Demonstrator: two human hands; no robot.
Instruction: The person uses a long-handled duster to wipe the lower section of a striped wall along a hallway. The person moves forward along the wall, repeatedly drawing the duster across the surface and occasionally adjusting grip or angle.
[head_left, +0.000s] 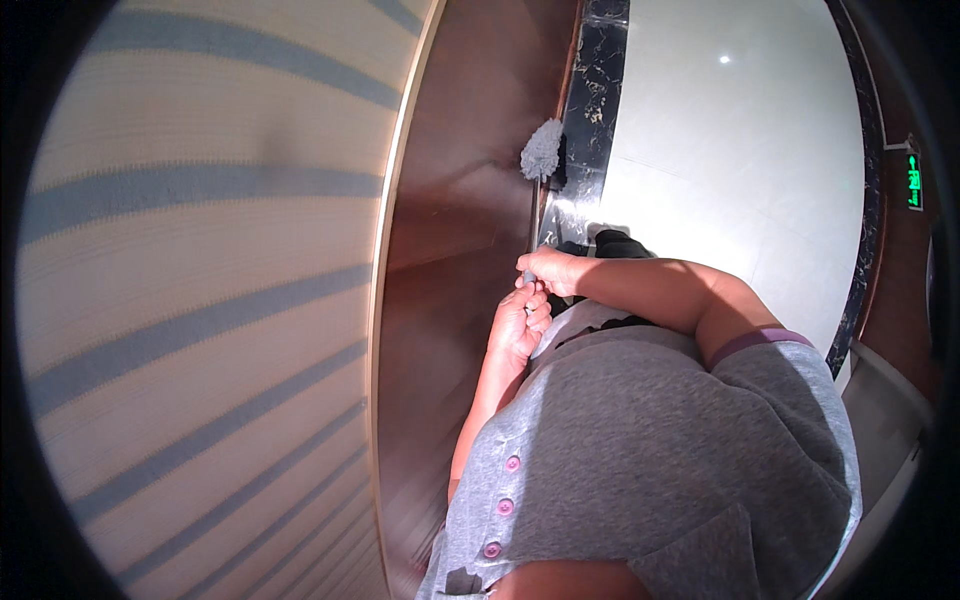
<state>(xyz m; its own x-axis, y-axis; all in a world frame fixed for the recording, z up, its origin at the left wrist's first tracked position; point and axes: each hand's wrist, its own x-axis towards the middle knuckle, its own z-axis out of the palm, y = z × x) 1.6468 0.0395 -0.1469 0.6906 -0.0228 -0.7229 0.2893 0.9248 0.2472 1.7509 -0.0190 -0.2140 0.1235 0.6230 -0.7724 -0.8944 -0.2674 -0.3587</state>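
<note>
A duster with a fluffy grey head reaches away from me on a thin metal pole. Its head is at the lower edge of the dark brown wood panelling, beside the black marble floor border; whether it touches the panel is hard to tell. My right hand wraps the grey grip of the pole. Just behind it, nearer my body, my left hand is closed around the same handle. The fingers partly hide the grip.
Striped wallpaper covers the wall above a pale trim rail. Black marble border edges the glossy white floor. A dark shoe shows below my arm. A lit green sign hangs on the opposite wall.
</note>
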